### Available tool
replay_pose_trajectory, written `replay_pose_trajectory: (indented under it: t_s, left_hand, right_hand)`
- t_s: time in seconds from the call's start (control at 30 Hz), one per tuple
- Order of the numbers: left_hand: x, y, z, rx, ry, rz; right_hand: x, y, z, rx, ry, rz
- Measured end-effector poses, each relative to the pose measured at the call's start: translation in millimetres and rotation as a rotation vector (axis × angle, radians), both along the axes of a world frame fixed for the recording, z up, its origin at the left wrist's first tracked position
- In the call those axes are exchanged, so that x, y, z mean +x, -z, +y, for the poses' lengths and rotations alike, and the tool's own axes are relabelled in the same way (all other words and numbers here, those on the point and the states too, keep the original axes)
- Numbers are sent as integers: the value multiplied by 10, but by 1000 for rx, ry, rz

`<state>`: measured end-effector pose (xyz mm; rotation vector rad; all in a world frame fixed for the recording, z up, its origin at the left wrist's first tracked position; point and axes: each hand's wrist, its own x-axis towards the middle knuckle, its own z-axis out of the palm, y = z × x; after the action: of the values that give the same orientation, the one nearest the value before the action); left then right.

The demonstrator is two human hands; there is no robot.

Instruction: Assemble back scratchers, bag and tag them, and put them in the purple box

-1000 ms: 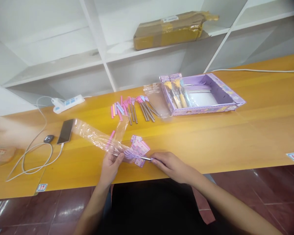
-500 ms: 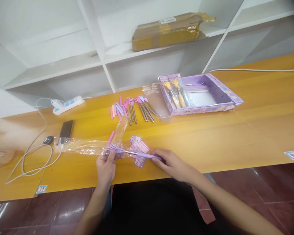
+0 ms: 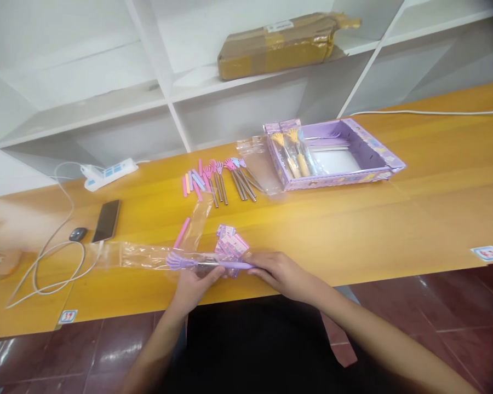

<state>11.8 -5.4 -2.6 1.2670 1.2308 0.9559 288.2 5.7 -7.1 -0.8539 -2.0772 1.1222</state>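
Observation:
A purple hand-shaped back scratcher [image 3: 234, 265] lies level across both my hands, its clawed head pointing left. My left hand [image 3: 193, 287] is closed around it from below, the thumb near where the metal rod meets the handle. At the handle's right end, my right hand [image 3: 281, 273] grips with thumb and fingers. A long clear plastic sleeve [image 3: 143, 255] stretches leftward from the scratcher's head; whether the head is inside it I cannot tell. Printed cards [image 3: 232, 243] lie just behind the handle, partly covered. A pink tube [image 3: 182, 232] rests behind the scratcher's head.
Several back scratchers [image 3: 238, 178] without handles and coloured tubes [image 3: 192, 183] lie farther back. A purple display box [image 3: 345, 178] holds bagged scratchers [image 3: 296, 156]. To the left are a phone [image 3: 107, 220], a cable, a black mouse [image 3: 78, 234] and a power strip [image 3: 112, 174].
My left hand has slid right from the scratcher's head to its rod. The scratcher has shifted slightly left and lies more level; my right hand keeps hold of the handle end.

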Motion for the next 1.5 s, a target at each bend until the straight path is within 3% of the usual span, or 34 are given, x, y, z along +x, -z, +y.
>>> replay_pose_trajectory:
  t_s: [0.33, 0.63, 0.83, 1.0, 1.27, 1.5]
  left_hand:
    - [-111, 80, 44, 29, -173, -8]
    - [-61, -24, 39, 29, -87, 65]
    - [-59, -58, 66, -6, -72, 8]
    - [63, -115, 49, -60, 88, -51]
    - [268, -64, -59, -38, 320, 60]
    - [159, -10, -24, 57, 213, 85]
  right_hand:
    - [18, 7, 2, -1, 16, 6]
    - [37, -78, -63, -31, -46, -11]
    - [29, 35, -54, 43, -39, 20]
    - [-3, 105, -42, 139, 19, 34]
    - [-64, 105, -63, 243, 97, 14]
    - [22, 73, -69, 126, 20, 38]
